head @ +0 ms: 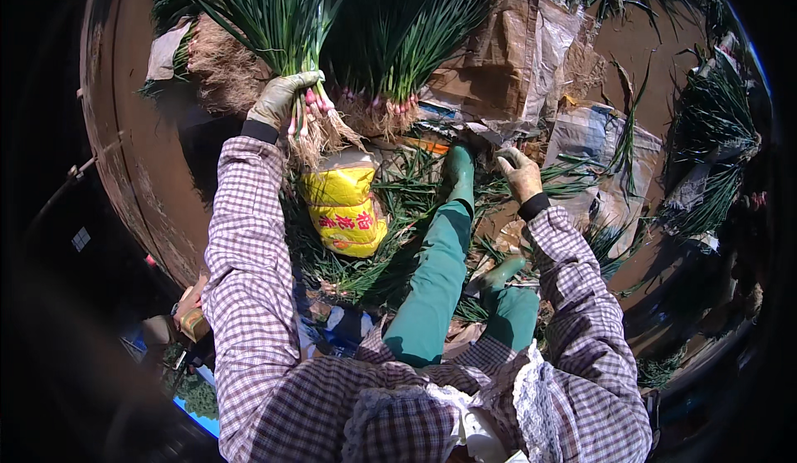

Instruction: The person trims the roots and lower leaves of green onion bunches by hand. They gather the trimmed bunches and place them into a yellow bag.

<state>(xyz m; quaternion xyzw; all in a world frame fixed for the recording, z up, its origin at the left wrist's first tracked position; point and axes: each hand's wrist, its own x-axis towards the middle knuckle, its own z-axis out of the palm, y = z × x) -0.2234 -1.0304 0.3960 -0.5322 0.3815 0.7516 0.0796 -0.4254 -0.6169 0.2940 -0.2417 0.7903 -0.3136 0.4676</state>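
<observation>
My gloved left hand (280, 99) grips a bunch of spring onions or green garlic (286, 33). Its long green leaves point away from me; pink bulbs and pale stringy roots hang below my fingers. Just beyond and to the right lies a larger pile of the same plants (405, 58), roots towards me. My gloved right hand (522, 173) is raised beside my green boot (461, 167), fingers loosely curled and thumb apart, with nothing visible in it. Under the left bunch sits a yellow plastic sack (345, 211) bearing red writing.
Loose leaves (411, 183) litter the ground around my boots. Brown woven sheeting (482, 71) covers part of the far side, and a pale flattened sack (588, 145) lies right. A tied bundle (716, 133) rests at far right; a rooty heap (224, 65) stands at far left.
</observation>
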